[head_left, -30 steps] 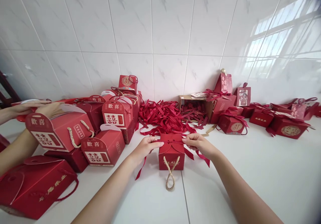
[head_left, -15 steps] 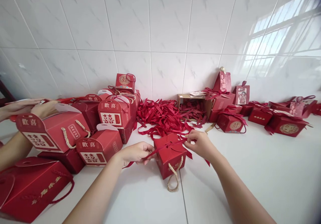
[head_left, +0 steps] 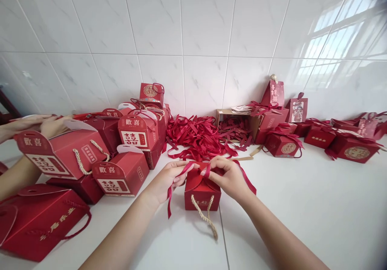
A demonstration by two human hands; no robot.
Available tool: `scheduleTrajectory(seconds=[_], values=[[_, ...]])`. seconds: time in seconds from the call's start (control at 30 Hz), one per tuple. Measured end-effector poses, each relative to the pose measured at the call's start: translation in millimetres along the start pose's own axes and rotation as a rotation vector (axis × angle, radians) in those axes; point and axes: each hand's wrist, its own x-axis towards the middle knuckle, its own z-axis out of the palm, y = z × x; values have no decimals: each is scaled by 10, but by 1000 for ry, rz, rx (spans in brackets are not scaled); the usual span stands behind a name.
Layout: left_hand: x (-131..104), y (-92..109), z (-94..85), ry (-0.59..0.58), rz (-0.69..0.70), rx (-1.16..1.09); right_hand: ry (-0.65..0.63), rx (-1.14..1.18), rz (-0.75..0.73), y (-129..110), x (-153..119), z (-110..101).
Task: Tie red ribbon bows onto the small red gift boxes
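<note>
A small red gift box (head_left: pixel 202 199) with a twisted cream rope handle (head_left: pixel 204 218) stands on the white surface in front of me. Over its top, my left hand (head_left: pixel 173 176) pinches a dark red ribbon (head_left: pixel 169 201), one end of which dangles by the box's left side. My right hand (head_left: pixel 225 176) closes thumb and fingers on the same ribbon above the lid, with a loop or tail hanging out behind that hand on the right. The knot area at the lid's middle is partly hidden by my fingers.
A heap of loose red ribbons (head_left: pixel 196 135) lies behind the box, beside an open carton (head_left: pixel 234 126) of ribbon strips. Stacked red boxes (head_left: pixel 121 175) fill the left, where another person's hands (head_left: pixel 39 124) work. Ribbon-tied boxes (head_left: pixel 282 144) stand at right, before a tiled wall.
Both hands have come together over the lid, lifting the ribbon ends from the box's sides. The box has turned so its rope-handled side faces me.
</note>
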Motion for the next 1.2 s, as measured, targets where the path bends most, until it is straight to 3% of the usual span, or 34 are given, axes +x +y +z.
scheduleTrajectory(seconds=[0.23, 0.5, 0.83, 0.97, 1.07, 1.2], values=[[-44, -16, 170, 24, 154, 149, 11, 38, 89, -89, 13, 75], [-86, -176, 255, 182, 504, 669, 49, -10, 129, -84, 21, 130], [-170, -94, 161, 19, 529, 864, -89, 68, 245, -151, 40, 20], [-179, -58, 98, -79, 613, 962, -232, 132, 221, -100, 58, -23], [-190, -7, 87, -156, 604, 957, -330, 99, 176, -93, 48, -36], [-208, 72, 104, -214, 531, 838, -341, 58, 152, -131, 11, -28]])
